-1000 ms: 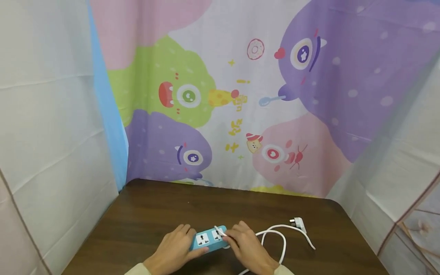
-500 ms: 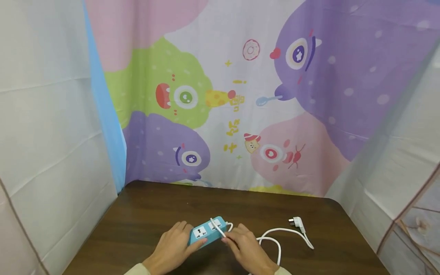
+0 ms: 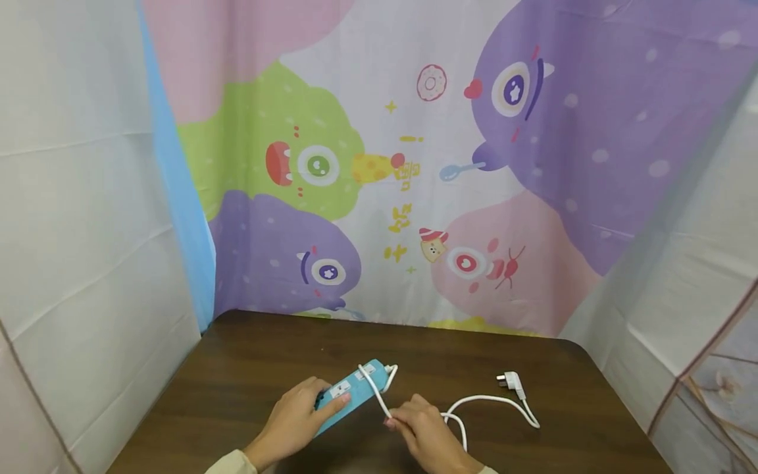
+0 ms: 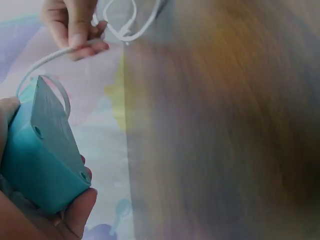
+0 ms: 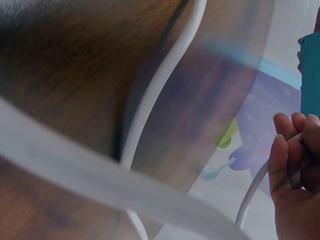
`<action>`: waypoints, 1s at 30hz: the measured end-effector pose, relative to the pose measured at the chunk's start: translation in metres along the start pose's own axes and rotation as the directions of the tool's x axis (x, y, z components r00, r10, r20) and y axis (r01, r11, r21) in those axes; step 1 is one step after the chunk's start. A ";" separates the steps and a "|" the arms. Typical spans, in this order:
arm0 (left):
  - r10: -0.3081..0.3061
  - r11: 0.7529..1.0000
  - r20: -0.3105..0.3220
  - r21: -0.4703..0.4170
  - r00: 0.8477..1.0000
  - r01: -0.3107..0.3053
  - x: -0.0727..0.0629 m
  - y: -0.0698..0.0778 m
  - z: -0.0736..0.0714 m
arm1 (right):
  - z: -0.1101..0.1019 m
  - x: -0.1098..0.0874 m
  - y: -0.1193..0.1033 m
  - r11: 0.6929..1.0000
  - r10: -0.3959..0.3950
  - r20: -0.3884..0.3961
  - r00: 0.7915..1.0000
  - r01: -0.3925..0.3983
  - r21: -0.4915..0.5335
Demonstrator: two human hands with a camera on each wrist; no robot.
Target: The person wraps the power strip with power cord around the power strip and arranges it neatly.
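Observation:
A light-blue power strip (image 3: 356,399) with white socket panels is tilted in my left hand (image 3: 293,417), far end raised. That hand grips its near end, thumb across the top and fingers round the far side. The left wrist view shows the strip's underside (image 4: 55,145) with screw holes. From the strip's far end a white cord (image 3: 376,391) bends back over its top and runs to my right hand (image 3: 423,429), which pinches it between thumb and fingers. In the right wrist view the right hand (image 5: 297,185) holds the cord close to the strip (image 5: 310,75).
A white three-pin plug (image 3: 512,383) lies on the dark wooden table (image 3: 266,349) to the right, with slack cord (image 3: 491,397) curving from it. A cartoon-print curtain (image 3: 397,289) hangs behind the table, with pale curtains (image 3: 101,217) at the sides.
The power strip has tilted, its far end rising away from the right hand. The left hand has turned with it. More cord now shows between strip and right hand.

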State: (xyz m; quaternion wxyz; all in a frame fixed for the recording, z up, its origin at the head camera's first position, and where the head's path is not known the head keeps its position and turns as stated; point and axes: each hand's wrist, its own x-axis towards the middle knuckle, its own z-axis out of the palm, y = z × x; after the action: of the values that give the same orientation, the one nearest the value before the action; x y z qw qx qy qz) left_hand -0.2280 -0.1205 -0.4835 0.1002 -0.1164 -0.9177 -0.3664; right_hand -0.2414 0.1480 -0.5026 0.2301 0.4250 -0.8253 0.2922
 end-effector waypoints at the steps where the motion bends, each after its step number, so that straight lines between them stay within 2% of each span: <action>1: -0.002 1.000 0.018 -0.028 1.000 0.002 0.000 0.000 -0.001 | 0.001 0.000 0.001 1.000 -0.009 -0.007 1.000 0.009 -0.002; 5: -0.006 0.984 0.123 -0.175 0.992 0.027 -0.001 -0.002 -0.002 | 0.002 -0.001 0.007 0.999 -0.045 -0.031 0.999 0.045 -0.016; 10: 0.040 0.940 0.254 -0.336 0.966 0.050 -0.002 -0.006 -0.004 | 0.003 -0.003 0.014 0.994 -0.104 -0.018 0.994 0.104 -0.034; 12: 0.058 0.929 0.292 -0.366 0.955 0.055 -0.002 -0.007 -0.007 | 0.003 -0.003 0.016 0.992 -0.119 0.003 0.993 0.119 -0.050; 17: 0.087 0.918 0.362 -0.390 0.928 0.066 -0.001 -0.010 -0.012 | 0.003 -0.005 0.019 0.989 -0.128 0.072 0.989 0.132 -0.067; 25: 0.223 0.904 0.395 -0.426 0.891 -0.037 -0.002 -0.010 -0.013 | -0.001 -0.003 0.020 0.990 -0.141 0.093 0.986 0.140 0.021; 28: 0.276 0.898 0.395 -0.431 0.876 -0.089 -0.002 -0.009 -0.011 | -0.004 -0.001 0.021 0.990 -0.139 0.111 0.984 0.140 0.000; 30: 0.317 0.890 0.395 -0.437 0.862 -0.128 -0.001 -0.009 -0.010 | -0.007 0.000 0.021 0.993 -0.111 0.140 0.984 0.115 -0.015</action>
State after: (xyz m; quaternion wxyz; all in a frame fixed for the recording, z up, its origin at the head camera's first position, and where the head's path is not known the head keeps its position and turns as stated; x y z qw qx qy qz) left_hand -0.2285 -0.1340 -0.4825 -0.1008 -0.3243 -0.8016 -0.4921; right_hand -0.2581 0.1627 -0.5038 0.1930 0.4878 -0.8172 0.2388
